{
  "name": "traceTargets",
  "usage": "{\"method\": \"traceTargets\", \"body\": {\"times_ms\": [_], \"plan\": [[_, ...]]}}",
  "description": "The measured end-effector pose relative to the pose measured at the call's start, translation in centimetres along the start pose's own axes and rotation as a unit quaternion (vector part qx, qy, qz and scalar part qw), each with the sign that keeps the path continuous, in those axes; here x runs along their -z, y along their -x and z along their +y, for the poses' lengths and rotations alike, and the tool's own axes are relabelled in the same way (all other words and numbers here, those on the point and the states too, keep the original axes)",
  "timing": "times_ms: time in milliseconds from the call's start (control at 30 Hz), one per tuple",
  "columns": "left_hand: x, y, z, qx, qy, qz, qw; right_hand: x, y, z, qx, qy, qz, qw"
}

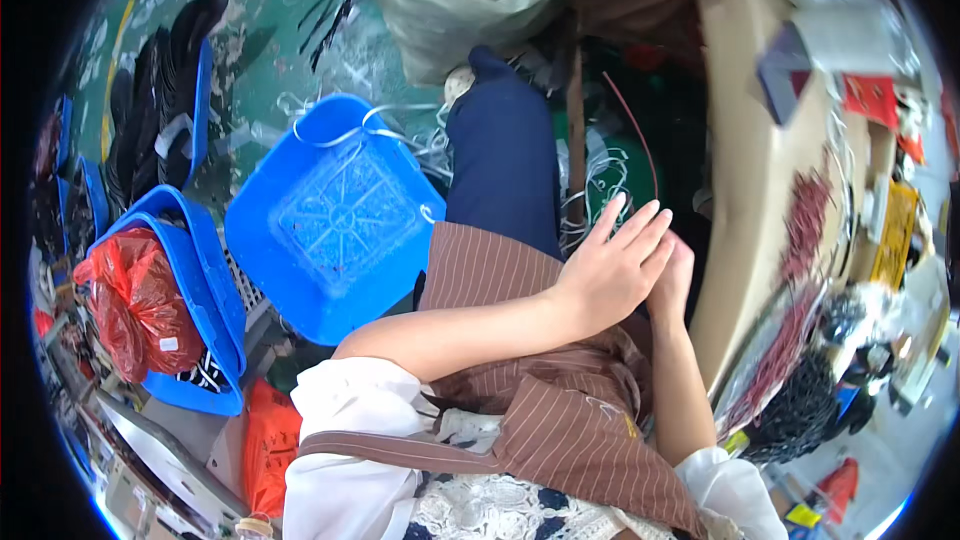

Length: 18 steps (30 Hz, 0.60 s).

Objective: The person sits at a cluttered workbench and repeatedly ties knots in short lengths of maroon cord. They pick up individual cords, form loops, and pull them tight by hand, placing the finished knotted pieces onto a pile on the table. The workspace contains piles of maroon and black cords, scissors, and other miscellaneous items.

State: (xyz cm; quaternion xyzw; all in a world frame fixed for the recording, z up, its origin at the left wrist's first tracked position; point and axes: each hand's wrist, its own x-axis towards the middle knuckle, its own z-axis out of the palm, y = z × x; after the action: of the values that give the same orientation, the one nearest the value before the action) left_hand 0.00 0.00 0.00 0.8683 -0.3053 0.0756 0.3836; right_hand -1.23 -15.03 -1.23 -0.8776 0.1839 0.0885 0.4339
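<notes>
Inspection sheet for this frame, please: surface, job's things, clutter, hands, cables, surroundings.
Surface: brown workbench at right, crowded.
Job's things: thin red wire rising beyond the hands; whether it is held cannot be told.
Clutter: dark red wire bundles, yellow packet.
Hands: left hand open, fingers spread, laid over right hand, mostly hidden.
Cables: white loose strands on the floor.
Surroundings: empty blue tub, red bag in a blue crate.

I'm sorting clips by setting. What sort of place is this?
Probably a small workshop for wire or cable assembly. A cardboard-topped bench holds bundles of red wires, blue bins stand on a green floor strewn with offcuts, and the person's left hand and right hand meet at the bench edge.
</notes>
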Motion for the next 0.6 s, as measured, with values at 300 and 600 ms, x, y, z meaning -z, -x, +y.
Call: {"method": "traceTargets", "body": {"times_ms": [300,600], "plan": [[2.5,-0.2,14.7,-0.177,0.117,-0.134,0.968,16.7,17.3,-2.0,-0.054,-0.171,-0.083,0.98],[3.3,-4.4,25.5,-0.295,0.093,-0.156,0.938,25.7,23.3,2.0,0.21,-0.118,-0.003,0.97]]}}
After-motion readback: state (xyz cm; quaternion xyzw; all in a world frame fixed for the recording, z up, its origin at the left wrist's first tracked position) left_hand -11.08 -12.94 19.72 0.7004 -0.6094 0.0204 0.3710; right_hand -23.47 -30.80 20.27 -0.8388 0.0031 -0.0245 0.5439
